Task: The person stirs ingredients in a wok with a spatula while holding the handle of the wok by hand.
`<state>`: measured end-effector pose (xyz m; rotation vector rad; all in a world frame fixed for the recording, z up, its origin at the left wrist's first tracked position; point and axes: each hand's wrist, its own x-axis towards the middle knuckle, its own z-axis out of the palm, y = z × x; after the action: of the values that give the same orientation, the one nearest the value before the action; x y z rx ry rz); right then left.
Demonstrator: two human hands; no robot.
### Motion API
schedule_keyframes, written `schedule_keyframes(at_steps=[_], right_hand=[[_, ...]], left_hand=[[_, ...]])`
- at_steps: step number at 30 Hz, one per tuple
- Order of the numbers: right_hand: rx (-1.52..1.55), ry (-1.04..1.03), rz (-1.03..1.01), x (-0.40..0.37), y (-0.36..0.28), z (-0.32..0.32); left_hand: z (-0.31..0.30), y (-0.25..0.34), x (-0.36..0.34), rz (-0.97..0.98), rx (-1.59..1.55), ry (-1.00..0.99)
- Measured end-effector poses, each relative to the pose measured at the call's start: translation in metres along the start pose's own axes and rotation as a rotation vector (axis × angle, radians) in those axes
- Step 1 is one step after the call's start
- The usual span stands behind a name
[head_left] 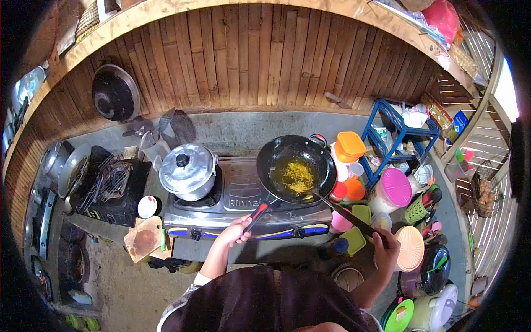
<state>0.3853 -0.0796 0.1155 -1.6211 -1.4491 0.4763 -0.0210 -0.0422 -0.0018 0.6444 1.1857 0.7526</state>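
A black wok (271, 160) sits on the right burner of a silver gas stove (243, 177). Yellow shredded food (298, 177) lies in liquid at its bottom. My left hand (235, 232) is closed around the wok's black and red handle (258, 214). In my right hand (386, 249) is the dark handle of a long spatula (351, 217), whose tip reaches into the wok beside the food. A lidded silver pot (188, 171) stands on the left burner.
Plastic containers, among them an orange-lidded one (350, 145) and a pink-lidded one (396, 187), crowd the right side. Behind them stands a blue rack (394, 130). At left are a wooden board (145, 239), a white bowl (147, 206) and a grill grate (115, 178).
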Motion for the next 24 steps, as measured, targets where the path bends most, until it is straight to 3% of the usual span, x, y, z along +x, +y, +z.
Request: schedule_keyframes(at_steps=[15, 22, 24], right_hand=[[0.074, 0.058, 0.031, -0.001, -0.002, 0.003], [0.182, -0.020, -0.038, 0.007, -0.004, 0.030], [0.192, -0.163, 0.000, 0.006, -0.014, 0.038]], left_hand=[[0.001, 0.004, -0.004, -0.007, 0.021, -0.024], [0.000, 0.003, -0.002, 0.011, 0.028, -0.012], [-0.002, 0.001, -0.001, 0.012, 0.034, -0.032]])
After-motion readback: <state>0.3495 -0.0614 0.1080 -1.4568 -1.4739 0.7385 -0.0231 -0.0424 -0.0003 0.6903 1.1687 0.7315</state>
